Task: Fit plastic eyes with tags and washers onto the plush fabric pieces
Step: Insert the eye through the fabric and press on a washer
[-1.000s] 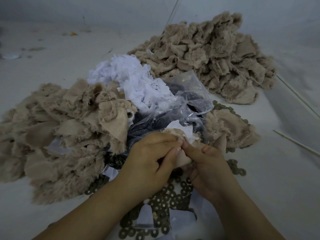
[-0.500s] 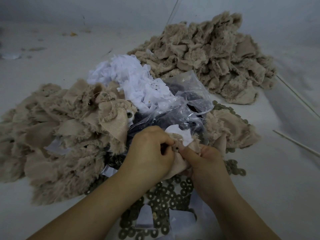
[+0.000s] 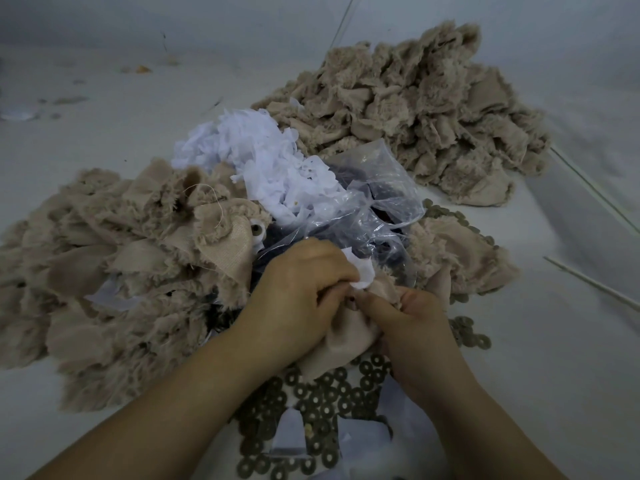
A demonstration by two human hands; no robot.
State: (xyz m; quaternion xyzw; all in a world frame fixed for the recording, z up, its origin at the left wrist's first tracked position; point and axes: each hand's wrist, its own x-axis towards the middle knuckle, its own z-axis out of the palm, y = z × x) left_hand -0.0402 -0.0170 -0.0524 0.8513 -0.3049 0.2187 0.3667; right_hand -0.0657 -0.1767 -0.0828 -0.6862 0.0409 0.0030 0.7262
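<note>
— What have you got in your hands?

— One beige plush piece (image 3: 346,336), low in the middle, over the heap of washers (image 3: 311,403). My left hand (image 3: 298,299) curls round its upper edge, where a white tag (image 3: 360,271) sticks up. My right hand (image 3: 412,327) grips the fabric too, forefinger pressed against a small dark part.

— And the eyes?

— In the clear plastic bag (image 3: 374,202) just behind my hands.
</note>
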